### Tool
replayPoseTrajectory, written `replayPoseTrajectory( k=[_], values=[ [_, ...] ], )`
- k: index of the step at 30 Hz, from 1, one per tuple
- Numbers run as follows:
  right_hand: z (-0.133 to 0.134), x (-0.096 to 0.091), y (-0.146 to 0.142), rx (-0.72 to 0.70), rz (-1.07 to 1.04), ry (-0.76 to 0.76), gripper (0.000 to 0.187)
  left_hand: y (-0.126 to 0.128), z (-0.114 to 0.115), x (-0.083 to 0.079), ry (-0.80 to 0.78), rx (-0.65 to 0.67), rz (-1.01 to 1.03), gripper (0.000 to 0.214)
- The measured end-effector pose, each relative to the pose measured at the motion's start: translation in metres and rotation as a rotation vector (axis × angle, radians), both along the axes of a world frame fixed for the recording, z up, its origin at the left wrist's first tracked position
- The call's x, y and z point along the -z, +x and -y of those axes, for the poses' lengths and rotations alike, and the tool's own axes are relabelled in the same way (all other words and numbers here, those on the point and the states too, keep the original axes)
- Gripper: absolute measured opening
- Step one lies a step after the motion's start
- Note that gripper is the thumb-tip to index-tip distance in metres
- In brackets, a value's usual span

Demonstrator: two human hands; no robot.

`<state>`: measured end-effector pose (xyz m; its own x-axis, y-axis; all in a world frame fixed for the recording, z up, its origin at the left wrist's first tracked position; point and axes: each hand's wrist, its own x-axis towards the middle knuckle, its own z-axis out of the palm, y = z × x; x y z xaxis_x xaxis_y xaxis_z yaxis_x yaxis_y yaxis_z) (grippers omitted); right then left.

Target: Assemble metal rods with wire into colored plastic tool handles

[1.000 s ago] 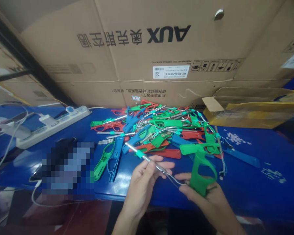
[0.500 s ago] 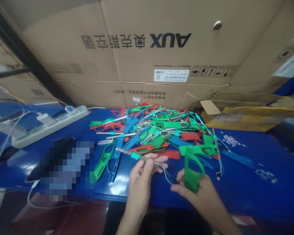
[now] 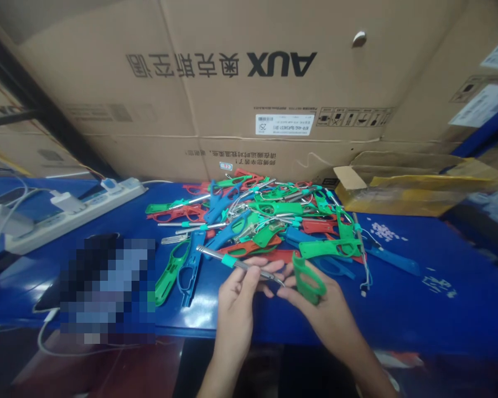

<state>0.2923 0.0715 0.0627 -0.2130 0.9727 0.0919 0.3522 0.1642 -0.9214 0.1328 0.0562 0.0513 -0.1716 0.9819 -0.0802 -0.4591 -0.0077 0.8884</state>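
My left hand (image 3: pixel 237 304) grips a metal lighter tube (image 3: pixel 211 255) between thumb and fingers. The tube slants up to the left and carries a teal collar (image 3: pixel 228 261). Short wires come out of its lower right end. My right hand (image 3: pixel 330 312) is closed around a green lighter handle shell (image 3: pixel 309 284) with a trigger-guard loop, and its thumb and fingertips meet at the wires by the tube's end. Whether they pinch the wires I cannot tell. Just beyond both hands lies a heap of green, red and blue handle shells (image 3: pixel 278 208) mixed with metal tubes.
On the left are a white power strip (image 3: pixel 77 213) and a dark device (image 3: pixel 72 271), partly pixelated. An open carton (image 3: pixel 415 196) sits at the back right, near small pale pieces (image 3: pixel 384 229). A large cardboard box (image 3: pixel 216 105) stands behind the blue tabletop (image 3: pixel 398 309).
My right hand has moved left and up with the green handle shell, bringing its fingertips to the tube's wire end. The left hand keeps its hold on the tube. The view has shifted slightly.
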Motion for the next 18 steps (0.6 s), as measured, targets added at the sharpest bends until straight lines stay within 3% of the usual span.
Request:
replayPoseTrajectory(
  k=[3,6,12,18],
  values=[
    [0.001,-0.005,0.001,-0.007,-0.100,-0.132,0.025,-0.001,0.001,-0.001,-0.002,0.013,-0.020,0.036],
    [0.000,-0.009,0.001,-0.033,-0.155,-0.166,0.040,-0.002,0.000,-0.004,-0.015,0.033,-0.011,0.037],
    [-0.002,-0.013,0.003,-0.106,-0.258,-0.252,0.033,-0.002,0.000,-0.009,-0.059,0.069,0.087,0.039],
    [-0.002,-0.013,0.005,-0.164,-0.285,-0.306,0.038,-0.003,0.003,-0.012,-0.068,0.121,0.078,0.038]
  ],
)
